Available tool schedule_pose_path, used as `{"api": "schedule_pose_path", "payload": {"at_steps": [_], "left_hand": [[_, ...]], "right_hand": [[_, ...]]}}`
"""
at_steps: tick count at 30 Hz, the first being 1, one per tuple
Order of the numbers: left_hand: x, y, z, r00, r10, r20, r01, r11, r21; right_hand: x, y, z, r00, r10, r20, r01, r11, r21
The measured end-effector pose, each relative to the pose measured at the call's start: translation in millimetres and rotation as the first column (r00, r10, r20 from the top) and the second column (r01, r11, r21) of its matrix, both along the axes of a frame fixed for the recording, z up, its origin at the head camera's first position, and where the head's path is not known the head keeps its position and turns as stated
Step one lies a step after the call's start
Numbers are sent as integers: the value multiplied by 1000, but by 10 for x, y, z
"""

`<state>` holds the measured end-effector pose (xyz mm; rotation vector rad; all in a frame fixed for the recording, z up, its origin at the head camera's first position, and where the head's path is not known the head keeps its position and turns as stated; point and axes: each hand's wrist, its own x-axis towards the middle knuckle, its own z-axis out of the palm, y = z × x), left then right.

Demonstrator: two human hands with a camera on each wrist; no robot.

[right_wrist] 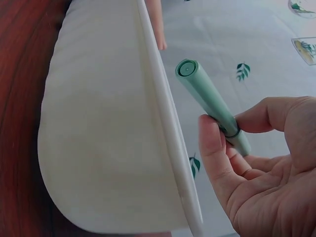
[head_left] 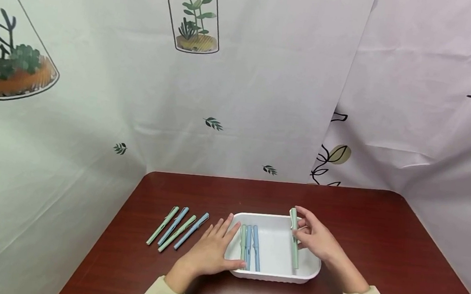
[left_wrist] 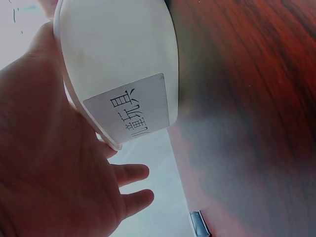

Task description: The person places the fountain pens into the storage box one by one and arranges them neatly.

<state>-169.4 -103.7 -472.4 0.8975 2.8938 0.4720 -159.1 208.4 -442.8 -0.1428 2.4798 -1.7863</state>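
Observation:
My right hand (head_left: 314, 235) pinches a green pen (head_left: 294, 240) between thumb and fingers over the right part of a white tray (head_left: 271, 277). In the right wrist view the pen (right_wrist: 210, 94) slants, its round end towards the camera, beside the tray's rim. My left hand (head_left: 212, 253) rests on the tray's left rim with fingers spread; the thumb lies along the front edge. Inside the tray, next to that hand, lie a green pen (head_left: 243, 242) and two blue pens (head_left: 248, 247), side by side. A label with printed characters (left_wrist: 129, 108) is on the tray's outer wall.
Left of the tray, two green pens (head_left: 162, 225) and two blue pens (head_left: 191, 231) lie slanted on the dark red table (head_left: 121, 268). A printed cloth (head_left: 244, 96) hangs behind the table's far edge.

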Motion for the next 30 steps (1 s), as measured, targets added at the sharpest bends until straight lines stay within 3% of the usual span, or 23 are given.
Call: {"api": "schedule_pose_path", "payload": {"at_steps": [14,20,30], "left_hand": [[-35,3,-22,1000,5,8,-5,1000,-6],[-41,3,-27,1000,8,6,-8,1000,-4],[-36,2,-33,1000,12,4,-12,1000,0]], "right_hand": [[-42,-155,-64,997,5,72,-2,999,-48],[-71,-222,-93,998,22,66,-17,997,-76],[-96,-336,-153,994,7,110,0,998,-67]]}}
